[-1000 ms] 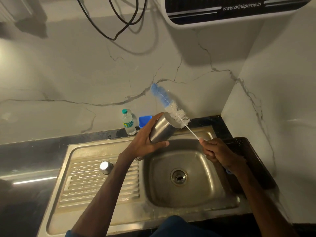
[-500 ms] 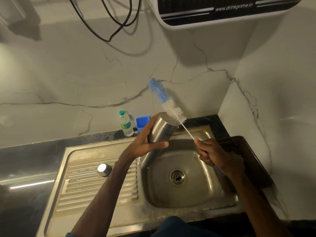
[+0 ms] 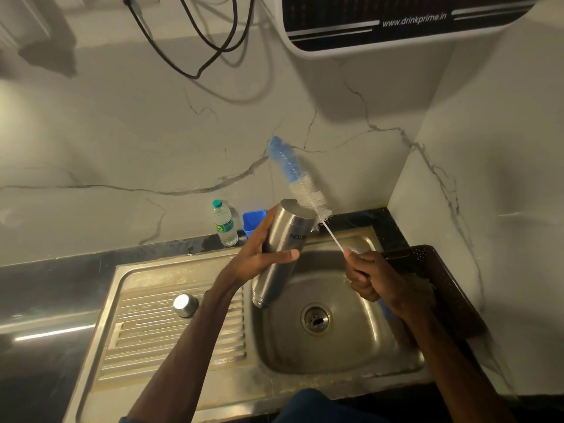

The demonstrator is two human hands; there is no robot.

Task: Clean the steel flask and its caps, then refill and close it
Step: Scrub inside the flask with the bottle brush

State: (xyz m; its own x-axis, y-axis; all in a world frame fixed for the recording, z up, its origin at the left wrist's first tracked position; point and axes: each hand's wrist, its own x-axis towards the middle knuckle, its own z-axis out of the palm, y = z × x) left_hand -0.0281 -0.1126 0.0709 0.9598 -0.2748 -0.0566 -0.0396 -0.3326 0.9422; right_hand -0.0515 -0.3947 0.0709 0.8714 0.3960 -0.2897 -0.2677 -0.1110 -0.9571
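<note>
My left hand (image 3: 261, 254) grips the steel flask (image 3: 282, 251) upside down over the sink, its base up and its open mouth pointing down toward the basin. My right hand (image 3: 370, 276) grips the handle of a long bottle brush (image 3: 300, 190). The brush's white and blue bristles lie against the flask's upturned base, with the blue tip pointing up at the wall. A round steel cap (image 3: 184, 305) sits on the ribbed drainboard, left of my left forearm.
The steel sink (image 3: 351, 355) has its drain (image 3: 316, 319) in the middle. A small plastic water bottle (image 3: 225, 222) and a blue container (image 3: 253, 221) stand at the wall. A dark perforated tray (image 3: 439, 282) lies right of the basin. A water purifier (image 3: 396, 22) hangs above.
The brush has stayed at the flask's base, shifting slightly along it. Both hands keep their grips; the view has shifted a little.
</note>
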